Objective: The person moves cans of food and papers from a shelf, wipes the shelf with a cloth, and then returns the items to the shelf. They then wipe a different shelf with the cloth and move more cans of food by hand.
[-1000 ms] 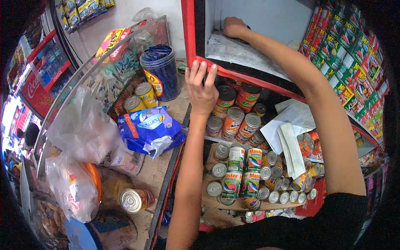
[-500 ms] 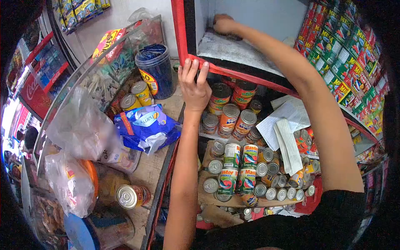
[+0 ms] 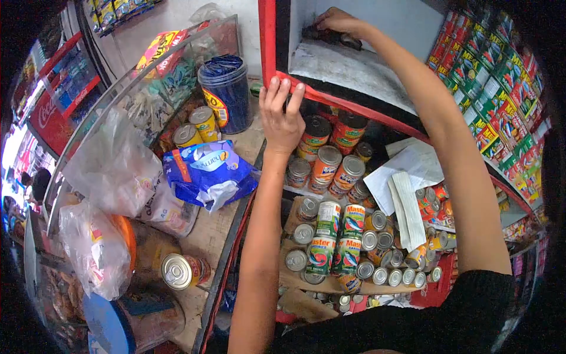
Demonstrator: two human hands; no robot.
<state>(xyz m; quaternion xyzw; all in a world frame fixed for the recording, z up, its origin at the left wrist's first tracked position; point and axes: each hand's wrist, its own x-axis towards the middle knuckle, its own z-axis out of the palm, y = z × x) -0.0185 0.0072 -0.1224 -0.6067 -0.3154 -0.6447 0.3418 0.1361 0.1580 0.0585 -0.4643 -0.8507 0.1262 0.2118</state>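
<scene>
My left hand [image 3: 282, 121] grips the red front edge [image 3: 354, 107] of a shelf, fingers hooked over it near the red upright. My right hand [image 3: 335, 20] reaches deep into the white upper compartment [image 3: 354, 69] and presses on a dark object [image 3: 336, 38] at its back left corner; I cannot tell what the object is. Below the red edge stand orange and red tin cans [image 3: 327, 162]. Lower down, green and red sardine cans [image 3: 330, 236] are stacked on a board.
Folded papers [image 3: 407, 177] lie on the cans at the right. Green and red packets [image 3: 495, 76] line the right wall. On the wooden counter at left are a blue jar [image 3: 227, 94], a blue packet [image 3: 206, 171], plastic bags [image 3: 112, 171] and a can lying on its side [image 3: 180, 271].
My right hand has slid from the front of the white shelf to its back left corner with the dark object. My left hand stays on the red edge.
</scene>
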